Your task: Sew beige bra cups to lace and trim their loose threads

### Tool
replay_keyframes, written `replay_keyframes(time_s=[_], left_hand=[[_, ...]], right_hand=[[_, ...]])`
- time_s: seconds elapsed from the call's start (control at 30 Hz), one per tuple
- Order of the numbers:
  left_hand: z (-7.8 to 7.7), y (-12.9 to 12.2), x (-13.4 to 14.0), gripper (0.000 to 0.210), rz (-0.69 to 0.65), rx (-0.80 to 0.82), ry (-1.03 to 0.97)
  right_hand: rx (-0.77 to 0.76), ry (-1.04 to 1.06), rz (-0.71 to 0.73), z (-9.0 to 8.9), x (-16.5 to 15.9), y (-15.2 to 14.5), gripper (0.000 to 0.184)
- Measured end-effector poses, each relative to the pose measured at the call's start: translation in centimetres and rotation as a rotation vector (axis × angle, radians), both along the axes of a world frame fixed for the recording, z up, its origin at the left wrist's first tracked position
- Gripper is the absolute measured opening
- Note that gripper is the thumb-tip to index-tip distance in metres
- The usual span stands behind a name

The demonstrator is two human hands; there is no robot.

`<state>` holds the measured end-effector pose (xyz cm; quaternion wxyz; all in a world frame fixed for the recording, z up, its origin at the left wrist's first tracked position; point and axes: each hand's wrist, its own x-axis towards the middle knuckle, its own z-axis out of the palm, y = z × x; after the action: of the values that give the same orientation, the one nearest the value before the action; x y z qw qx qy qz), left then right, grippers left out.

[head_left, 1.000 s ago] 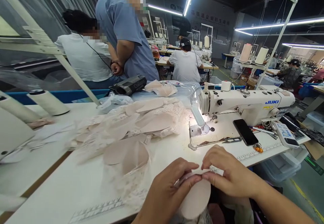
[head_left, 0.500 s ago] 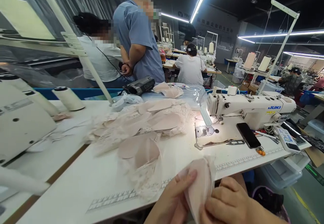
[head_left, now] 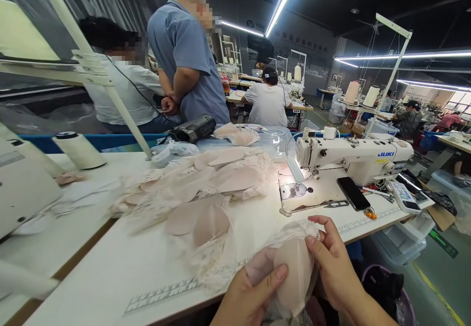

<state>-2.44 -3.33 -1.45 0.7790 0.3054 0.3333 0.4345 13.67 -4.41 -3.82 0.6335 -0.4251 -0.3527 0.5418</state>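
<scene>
At the table's front edge I hold a pale pink bra cup covered in sheer fabric with lace trim. My left hand grips its left side, thumb on the front and fingers behind. The lace at its upper right is pinched between the thumb and fingers of my right hand. Another lace-edged bra piece lies flat on the white table, left of my hands. Behind it spreads a pile of similar lace bra pieces.
A JUKI sewing machine stands at the right, lamp lit. Near it lie thread snips, a phone and a calculator. Thread cones stand left. Two people are beyond the table; others sit farther back.
My right hand has moved up from the cup's lower edge to its upper lace edge. The cup has turned, showing more of its face and lace. The view has shifted slightly right.
</scene>
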Motion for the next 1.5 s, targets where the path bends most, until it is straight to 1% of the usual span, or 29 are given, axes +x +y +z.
replay_keyframes(time_s=[0.07,0.2,0.33,0.5,0.6,0.73,0.93,1.03,1.13,1.23,1.33,1.43,1.5], left_hand=[[0.0,0.1,-0.2,0.036,0.007,-0.001,0.008],[0.1,0.3,0.0,0.039,0.052,0.015,0.034],[-0.3,0.9,0.4,0.041,0.080,0.032,0.094],[-0.6,1.6,1.1,0.043,0.138,0.037,0.135],[-0.6,1.9,1.6,0.042,0.145,0.039,0.147],[-0.6,2.1,2.2,0.038,0.142,0.056,0.160],[-0.9,2.3,2.5,0.038,0.126,0.012,0.145],[-0.9,2.6,2.3,0.040,0.071,-0.044,0.113],[-0.6,3.1,2.6,0.040,0.008,-0.105,0.033],[0.0,3.5,3.3,0.038,0.008,-0.116,-0.042],[0.5,3.8,3.9,0.036,-0.006,-0.124,-0.026],[0.6,3.9,4.0,0.038,-0.031,-0.156,-0.020],[0.5,4.0,4.0,0.039,-0.015,-0.170,-0.029]], right_hand=[[-0.017,0.020,0.004,-0.2,0.0,0.0,0.053],[-0.036,0.012,0.002,-1.0,0.4,0.1,0.052],[-0.074,0.002,0.004,-1.6,1.1,0.7,0.057],[-0.091,-0.007,0.066,-1.6,2.4,1.7,0.063],[-0.105,0.023,0.098,-1.6,2.9,1.9,0.067],[-0.140,0.047,0.100,-1.9,3.3,2.0,0.074],[-0.158,0.057,0.042,-2.5,3.8,2.3,0.067],[-0.134,0.050,0.039,-2.7,3.8,2.3,0.061],[-0.096,-0.019,0.021,-2.7,3.5,2.0,0.059],[-0.044,-0.058,0.033,-2.5,3.0,1.8,0.058],[-0.033,-0.024,0.052,-2.2,2.8,2.2,0.051],[-0.086,0.073,-0.017,-2.0,2.8,3.3,0.044],[-0.117,0.150,-0.044,-2.1,2.9,4.1,0.043]])
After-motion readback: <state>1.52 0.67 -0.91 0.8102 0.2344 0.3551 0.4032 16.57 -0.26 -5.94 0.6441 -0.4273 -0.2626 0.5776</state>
